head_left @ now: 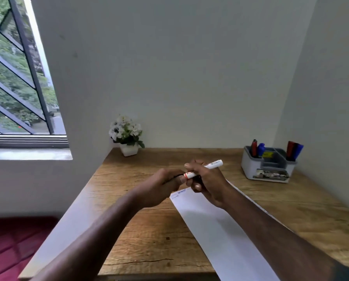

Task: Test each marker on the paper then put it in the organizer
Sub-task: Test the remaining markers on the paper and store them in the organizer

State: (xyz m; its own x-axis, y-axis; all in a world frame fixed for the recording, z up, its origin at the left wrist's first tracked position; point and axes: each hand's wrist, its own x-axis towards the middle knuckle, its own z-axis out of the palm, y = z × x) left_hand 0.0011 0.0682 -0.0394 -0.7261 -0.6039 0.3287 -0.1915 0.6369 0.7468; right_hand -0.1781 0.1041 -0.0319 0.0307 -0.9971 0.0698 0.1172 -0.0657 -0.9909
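My right hand grips a white marker by its barrel, held level above the far end of the white paper. My left hand is closed around the marker's dark cap end at the left. A few small scribbles mark the paper's far edge. The grey and white organizer stands at the back right of the desk, with red, black and blue markers upright in its compartments.
A small white pot of white flowers stands at the desk's back left corner. The wooden desk meets walls behind and to the right. A barred window is at the left, a red cushion below it.
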